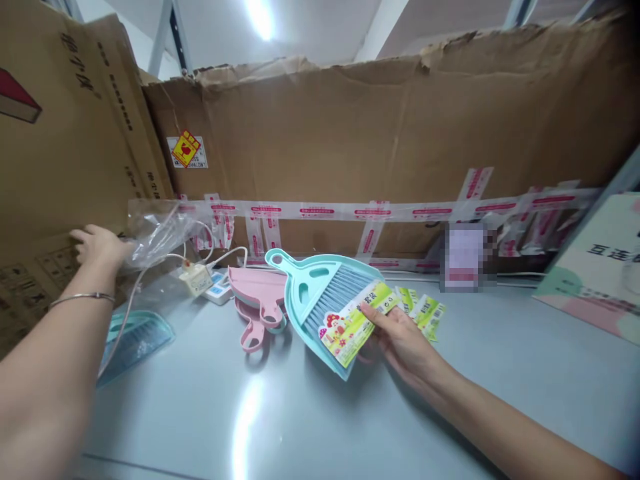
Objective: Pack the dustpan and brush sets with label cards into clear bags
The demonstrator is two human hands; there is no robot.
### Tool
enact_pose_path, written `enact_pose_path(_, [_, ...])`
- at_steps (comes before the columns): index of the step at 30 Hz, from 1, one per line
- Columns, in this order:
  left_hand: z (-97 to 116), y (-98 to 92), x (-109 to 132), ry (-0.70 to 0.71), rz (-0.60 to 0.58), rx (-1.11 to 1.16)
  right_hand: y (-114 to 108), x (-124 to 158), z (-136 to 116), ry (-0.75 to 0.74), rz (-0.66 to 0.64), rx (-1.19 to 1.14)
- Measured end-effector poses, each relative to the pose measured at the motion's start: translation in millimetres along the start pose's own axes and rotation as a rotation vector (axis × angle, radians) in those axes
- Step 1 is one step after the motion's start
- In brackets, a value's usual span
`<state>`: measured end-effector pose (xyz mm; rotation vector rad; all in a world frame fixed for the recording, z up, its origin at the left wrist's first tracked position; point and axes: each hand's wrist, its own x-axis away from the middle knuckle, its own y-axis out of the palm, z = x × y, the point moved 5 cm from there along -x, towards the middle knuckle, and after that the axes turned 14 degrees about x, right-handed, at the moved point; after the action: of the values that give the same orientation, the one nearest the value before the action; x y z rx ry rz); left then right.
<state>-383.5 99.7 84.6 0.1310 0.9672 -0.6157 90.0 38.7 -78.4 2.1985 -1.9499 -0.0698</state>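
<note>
A smooth, pale grey table [300,427] spreads below both hands, with a bright streak of light reflected in it nearer the wearer than the right fingers [376,317]. Beyond them a long carton [310,140], ragged along its top and taped low down, walls off the back; over it show the ceiling [325,40] and a lit lamp [260,19]. A second carton [45,153] rises just beyond the left hand [100,247].

The right hand [407,343] has its thumb pressed on a printed card [350,333] and the other fingers hidden behind, gripping a turquoise dustpan [303,293] with its brush [333,300]; the pan lies left of the thumb, tilted above the table. The left fingers are loosely spread and blurred; clear plastic [160,233] meets that hand's inner side, but whether they grip it I cannot tell.

Between the hands sit pink dustpans [257,287], a power strip [219,288] and a plug [196,278]. A white cable [125,327] crosses in front of a blue dustpan [145,340] below the left fingers, and the left forearm hides part of that pan. More cards [430,317] lie just past the right fingers; farther right stand a pixelated object [465,257] and a printed board [600,267].
</note>
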Motion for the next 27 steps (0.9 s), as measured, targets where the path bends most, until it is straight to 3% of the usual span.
enact_pose_path(2, [31, -0.5, 29, 0.088, 0.167, -0.153, -4, -1, -3, -0.008, 0.011, 0.003])
enact_pose_path(4, [80, 16.9, 64, 0.251, 0.166, -0.053, -8, -3, -7, -0.026, 0.026, -0.001])
enact_pose_path(5, [99, 29.2, 81, 0.23, 0.112, 0.123, -9, -3, -9, -0.039, 0.027, -0.003])
enact_pose_path(6, [114, 48.9, 98, 0.114, -0.066, 0.313, -9, -4, -11, -0.052, 0.019, -0.004])
enact_pose_path(8, [138, 100.7, 142, -0.232, -0.712, 0.607, -7, -4, -12, -0.066, -0.032, 0.01])
enact_pose_path(9, [150, 115.5, 163, -0.338, -0.898, 0.74, -4, -4, -12, -0.058, -0.071, 0.032])
enact_pose_path(11, [165, 129.4, 188, -0.451, -1.028, 1.0, -2, -3, -10, -0.021, -0.173, 0.109])
enact_pose_path(14, [167, 128.3, 195, -0.471, -0.965, 1.237, -18, -3, -7, 0.038, -0.277, 0.265])
enact_pose_path(16, [160, 121.7, 191, -0.455, -0.908, 1.27, -50, -8, -7, 0.075, -0.223, 0.408])
enact_pose_path(18, [152, 115.4, 188, -0.44, -0.861, 1.247, -90, -16, -8, 0.102, -0.089, 0.627])
enact_pose_path(21, [147, 112.0, 188, -0.4, -0.858, 1.18, -135, -30, -26, -0.077, 0.322, 1.003])
enact_pose_path(23, [151, 112.4, 189, -0.352, -0.858, 1.162, -136, -35, -48, -0.328, 0.589, 1.198])
enact_pose_path(24, [153, 112.7, 190, -0.329, -0.854, 1.16, -129, -37, -58, -0.435, 0.649, 1.276])
enact_pose_path(25, [155, 112.7, 191, -0.309, -0.846, 1.161, -121, -41, -65, -0.499, 0.638, 1.343])
enact_pose_path(27, [156, 112.0, 192, -0.292, -0.828, 1.147, -109, -54, -73, -0.475, 0.502, 1.44])
